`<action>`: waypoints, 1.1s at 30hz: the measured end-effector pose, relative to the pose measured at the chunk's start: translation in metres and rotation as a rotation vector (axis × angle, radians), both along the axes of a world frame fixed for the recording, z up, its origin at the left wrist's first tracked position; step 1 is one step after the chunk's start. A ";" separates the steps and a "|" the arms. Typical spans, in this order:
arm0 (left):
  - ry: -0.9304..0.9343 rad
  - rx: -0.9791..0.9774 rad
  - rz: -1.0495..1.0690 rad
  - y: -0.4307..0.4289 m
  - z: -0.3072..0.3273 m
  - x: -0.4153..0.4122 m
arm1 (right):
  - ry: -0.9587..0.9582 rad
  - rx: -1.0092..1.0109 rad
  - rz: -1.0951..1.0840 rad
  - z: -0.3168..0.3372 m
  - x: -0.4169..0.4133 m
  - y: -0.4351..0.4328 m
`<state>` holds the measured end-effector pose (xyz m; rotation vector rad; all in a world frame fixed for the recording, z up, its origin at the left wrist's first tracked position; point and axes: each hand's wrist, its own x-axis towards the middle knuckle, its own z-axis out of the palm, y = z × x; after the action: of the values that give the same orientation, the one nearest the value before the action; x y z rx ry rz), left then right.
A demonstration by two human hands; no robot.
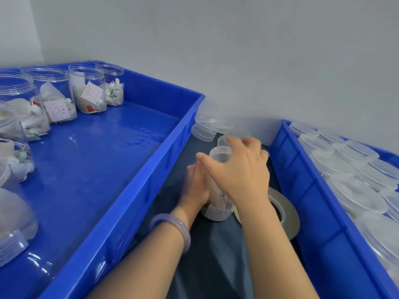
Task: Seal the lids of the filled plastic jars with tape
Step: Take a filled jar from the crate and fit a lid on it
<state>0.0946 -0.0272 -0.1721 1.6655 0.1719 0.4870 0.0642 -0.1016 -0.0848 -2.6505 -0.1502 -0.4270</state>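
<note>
A clear plastic jar (217,209) filled with tea bags stands on the dark cloth between two blue crates. My left hand (195,186) grips its side. My right hand (239,167) lies over the jar's top, fingers curled round the clear lid (218,155). A large roll of tape (285,214) lies flat on the cloth just right of the jar, partly hidden by my right forearm.
The left blue crate (138,190) holds several open jars (88,89) with tea bags along its far and left sides. The right blue crate (302,190) is full of clear lids (345,167). More loose lids (207,128) lie stacked by the wall behind the jar.
</note>
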 end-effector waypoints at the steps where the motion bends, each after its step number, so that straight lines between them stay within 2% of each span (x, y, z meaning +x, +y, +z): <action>1: -0.005 -0.085 -0.031 0.000 0.003 0.000 | 0.014 0.005 -0.039 -0.002 -0.003 0.000; 4: -0.086 -0.256 -0.118 0.001 0.006 -0.003 | 0.006 0.003 0.039 0.000 -0.004 -0.007; 6: -0.136 -0.287 -0.180 0.004 0.003 -0.002 | 0.052 0.013 0.259 0.011 -0.001 -0.020; 8: -0.132 -0.302 -0.244 0.008 0.001 0.000 | 0.186 0.037 0.458 0.024 0.003 -0.032; 12: -0.114 -0.346 -0.267 0.004 0.000 0.001 | 0.198 0.113 0.594 0.024 0.004 -0.039; 14: -0.107 -0.339 -0.265 0.004 -0.002 0.000 | 0.175 0.140 0.602 0.018 0.004 -0.037; 18: -0.097 -0.293 -0.222 0.004 0.001 -0.004 | 0.227 0.063 0.552 0.021 0.005 -0.037; 23: -0.123 -0.150 -0.045 -0.001 0.006 -0.010 | 0.047 -0.009 0.226 0.012 -0.005 -0.014; 27: -0.046 -0.172 -0.114 0.002 0.010 -0.008 | 0.116 -0.199 0.000 0.013 -0.006 -0.004; 29: -0.060 -0.199 -0.126 0.004 0.011 -0.009 | 0.133 -0.219 0.042 0.015 -0.002 -0.008; 31: -0.081 -0.226 -0.140 0.007 0.010 -0.009 | 0.168 -0.145 0.232 0.021 0.001 -0.019; 33: -0.061 -0.241 -0.175 0.008 0.010 -0.009 | 0.287 -0.080 0.440 0.032 0.002 -0.031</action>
<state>0.0861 -0.0191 -0.1624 1.4136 0.0372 0.3682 0.0658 -0.1327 -0.0529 -2.6157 -0.6511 0.1049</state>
